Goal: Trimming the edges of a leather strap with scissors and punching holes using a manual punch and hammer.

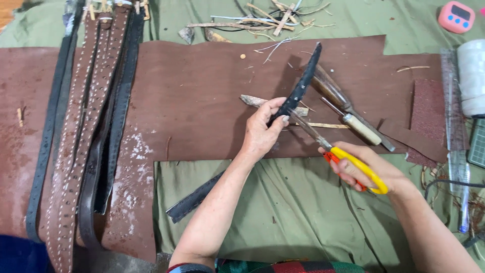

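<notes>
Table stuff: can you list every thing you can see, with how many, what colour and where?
black strap: one, black, pinched in left hand, over the hide
scissors: one, yellow and orange handles, in right hand
leather hide: one big, brown, middle
belts: several, brown and black, left
awl: one, pale handle, right of hide
timer: one, pink, top right
thread spool: one, white, right edge
cloth: green, underneath
left hand: grips strap
right hand: grips scissors

A big brown leather sheet [202, 96] in front of me, long belts [96, 126] on my left, pink timer [456, 16], white thread roll [472, 76], clear ruler [454, 131], green cloth [283, 202]
</notes>
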